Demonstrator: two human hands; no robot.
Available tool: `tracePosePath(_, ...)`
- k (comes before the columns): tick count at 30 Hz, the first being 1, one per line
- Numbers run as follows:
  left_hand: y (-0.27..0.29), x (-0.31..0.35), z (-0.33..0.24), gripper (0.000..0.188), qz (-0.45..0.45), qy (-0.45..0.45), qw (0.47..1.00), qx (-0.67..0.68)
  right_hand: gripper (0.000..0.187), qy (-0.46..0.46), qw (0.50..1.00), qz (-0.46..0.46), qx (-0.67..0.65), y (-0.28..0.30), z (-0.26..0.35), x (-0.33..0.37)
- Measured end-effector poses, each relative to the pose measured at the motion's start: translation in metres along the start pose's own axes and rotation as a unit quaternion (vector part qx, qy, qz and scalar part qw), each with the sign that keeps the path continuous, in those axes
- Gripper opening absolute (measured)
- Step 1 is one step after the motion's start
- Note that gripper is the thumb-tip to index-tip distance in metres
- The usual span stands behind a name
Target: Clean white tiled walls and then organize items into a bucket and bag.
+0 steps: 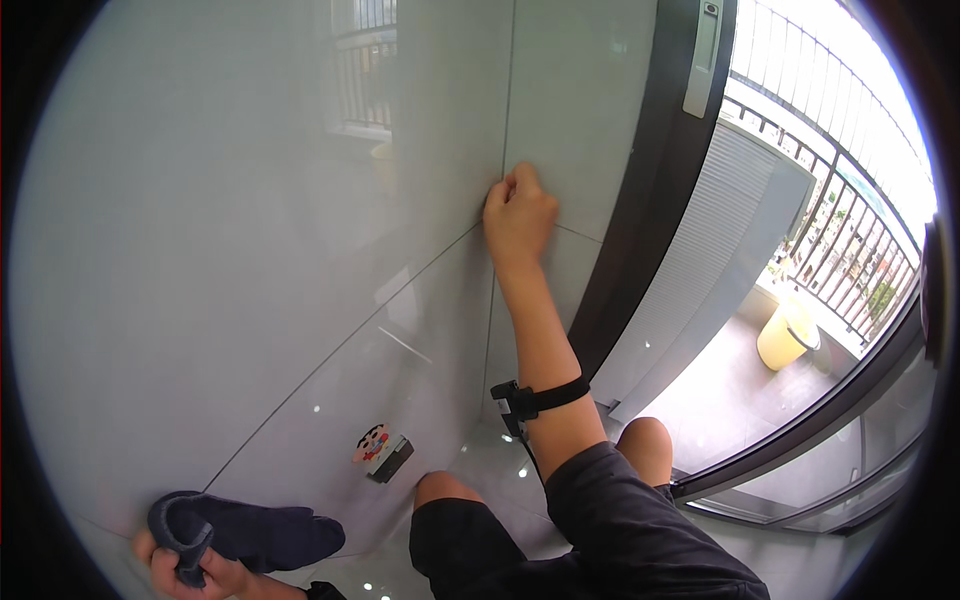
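My left hand (pixel 215 578) is at the lower left, its fingers closed round the gathered opening of a dark navy sock (pixel 270 535). The rest of the sock stretches out to the right of the hand, beside the tiled wall. My right hand (pixel 520 212) is raised to the corner where two glossy tiled walls meet. Its fingers are curled in, close to the wall at a grout line. Whatever the right fingers may pinch is hidden.
A wall socket (pixel 390 460) with a cartoon sticker (pixel 372 440) sits low on the tiled wall (pixel 250 200). To the right is a dark door frame (pixel 665 180) with a light handle plate (pixel 705 60). Beyond are a grey ribbed panel (pixel 710 240), a yellow bucket (pixel 782 342) and railings (pixel 850 230).
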State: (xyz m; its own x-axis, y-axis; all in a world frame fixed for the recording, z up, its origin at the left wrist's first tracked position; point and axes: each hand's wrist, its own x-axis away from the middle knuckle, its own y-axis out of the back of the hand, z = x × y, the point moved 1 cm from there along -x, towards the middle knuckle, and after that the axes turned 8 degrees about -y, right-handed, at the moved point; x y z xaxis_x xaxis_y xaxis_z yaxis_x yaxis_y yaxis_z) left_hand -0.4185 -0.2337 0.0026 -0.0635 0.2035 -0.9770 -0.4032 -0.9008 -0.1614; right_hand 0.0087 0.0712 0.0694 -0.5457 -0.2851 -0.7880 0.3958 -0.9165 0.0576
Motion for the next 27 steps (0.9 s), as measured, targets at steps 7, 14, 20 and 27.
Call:
tracePosePath(7,0.005,0.010,0.008,0.027,0.049,-0.001,0.998,0.049,0.001,-0.051,0.988,0.060,-0.133,0.009,-0.011,0.011)
tracePosePath(14,-0.026,-0.023,-0.024,0.054,-0.024,-0.016,0.999,-0.028,0.019,0.038,0.989,0.144,-0.008,0.030,-0.040,0.035)
tracePosePath(20,-0.026,-0.025,-0.025,0.052,-0.026,-0.021,0.999,-0.015,0.011,0.040,0.994,0.085,-0.046,0.038,-0.037,0.040)
tracePosePath(27,-0.029,-0.026,-0.026,0.052,-0.031,-0.019,0.999,-0.002,0.012,0.025,0.996,0.079,-0.031,0.019,-0.017,0.003)
